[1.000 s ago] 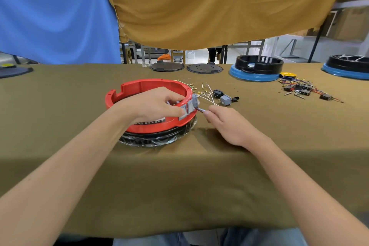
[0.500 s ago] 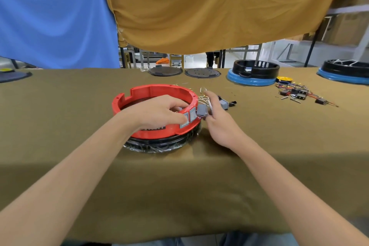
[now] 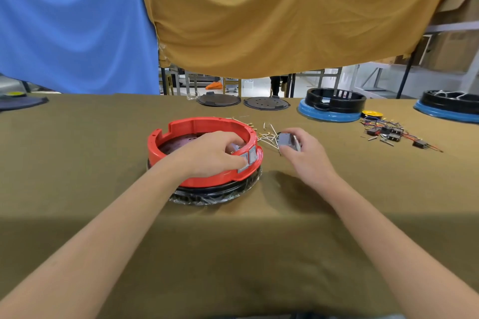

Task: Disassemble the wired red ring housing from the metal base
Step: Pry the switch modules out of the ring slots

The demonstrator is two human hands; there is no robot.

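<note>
One red ring housing (image 3: 202, 147) sits at the middle of the olive-covered table (image 3: 77, 163), stacked on its dark metal base (image 3: 215, 193), which rests in crinkled clear film; every place below is given from this ring. Two hands are at work. The left hand (image 3: 210, 154) lies over the ring's near-right rim with fingers curled down inside the wall and the thumb against the outside, apparently gripping the ring to steady it and to push on the parts set into it. The right hand (image 3: 303, 150), just right of the ring and clear of it, pinches one grey switch block (image 3: 286, 140) between curled fingers and thumb — lifted off the cloth, judged to be a part freed from the wall and on its way to the loose pile. Two grey switch blocks (image 3: 249, 157) remain seated side by side in the ring's right wall, next to the left thumb; these probably must come out before ring and base part. One scatter of pale terminal pins (image 3: 267, 136) lies just right of the ring; the pieces are too small and tangled to count. Beyond the ring stand two flat dark discs (image 3: 219, 100). Far right and beyond, two black housings on blue bases (image 3: 334, 105), one yellow spool (image 3: 372, 114), and one heap of coloured wires with black connectors (image 3: 391, 133) — pieces uncounted. Two cloths hang behind, one blue (image 3: 75, 26), one mustard (image 3: 285, 15).
</note>
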